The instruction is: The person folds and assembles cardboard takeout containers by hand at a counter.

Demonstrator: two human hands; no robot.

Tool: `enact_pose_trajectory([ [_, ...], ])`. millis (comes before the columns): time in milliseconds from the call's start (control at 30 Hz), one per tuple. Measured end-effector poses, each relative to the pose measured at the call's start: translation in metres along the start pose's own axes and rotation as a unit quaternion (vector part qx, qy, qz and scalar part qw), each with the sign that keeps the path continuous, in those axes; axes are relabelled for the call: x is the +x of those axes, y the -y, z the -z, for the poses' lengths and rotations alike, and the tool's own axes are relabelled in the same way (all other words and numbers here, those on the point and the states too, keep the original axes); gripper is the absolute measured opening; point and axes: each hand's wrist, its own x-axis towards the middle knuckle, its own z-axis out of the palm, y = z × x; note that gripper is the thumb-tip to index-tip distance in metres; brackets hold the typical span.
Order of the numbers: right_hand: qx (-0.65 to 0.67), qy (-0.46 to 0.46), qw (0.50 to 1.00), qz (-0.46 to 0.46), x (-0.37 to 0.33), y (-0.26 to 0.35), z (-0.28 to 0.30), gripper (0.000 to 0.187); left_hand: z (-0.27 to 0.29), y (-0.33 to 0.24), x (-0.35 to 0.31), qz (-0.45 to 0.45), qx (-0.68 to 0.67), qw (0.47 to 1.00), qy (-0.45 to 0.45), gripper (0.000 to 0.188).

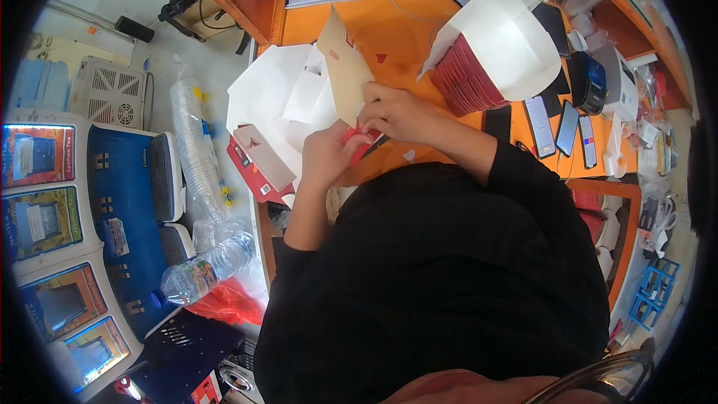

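My left hand [327,155] is closed, thumb and fingers pinching a small red piece [360,154] with a narrow dark strip along it; its kind is partly hidden by the fingers. Close against it, my right hand [396,115] has its fingers bent and pressed together beside the red piece. What the right fingertips grip cannot be made out. Left of and behind both hands lies an unfolded white carton [262,86], with a cream flap [342,67] standing up next to my right fingers. A red-and-white box panel [262,161] rests on the carton's near left side.
A nested stack of red-and-white cartons [467,75] stands at the back right of the orange table [404,22]. Several phones [540,126] lie to the right. On the left are stacked plastic cups [196,135], a bottle [206,273] and a blue-and-white drink machine [120,202].
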Motion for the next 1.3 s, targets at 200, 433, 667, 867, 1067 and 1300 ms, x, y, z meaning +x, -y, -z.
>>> enact_pose_trajectory([
  [200,0.078,-0.292,0.935,-0.187,0.008,0.019,-0.012,0.054,0.000,-0.012,0.008,-0.010,0.072,0.981,-0.182,0.020],
  [433,0.388,-0.132,0.861,-0.302,0.016,0.014,-0.001,0.073,0.009,-0.010,0.013,-0.101,-0.077,0.968,-0.215,0.046],
  [667,0.127,-0.105,0.981,-0.102,0.024,0.015,0.024,0.073,0.088,-0.022,0.028,0.148,-0.740,0.631,-0.178,0.058],
  [867,0.180,-0.105,0.968,-0.137,0.030,0.009,0.059,0.060,0.104,-0.009,0.030,0.055,-0.616,0.738,-0.270,0.037],
  [1067,-0.120,-0.170,0.976,0.061,0.033,0.112,0.062,0.053,0.076,-0.060,0.029,-0.014,-0.551,0.780,-0.298,0.034],
  [1300,-0.225,-0.257,0.935,0.096,0.030,0.096,0.057,0.020,0.073,-0.064,0.022,-0.027,-0.471,0.822,-0.318,0.028],
])
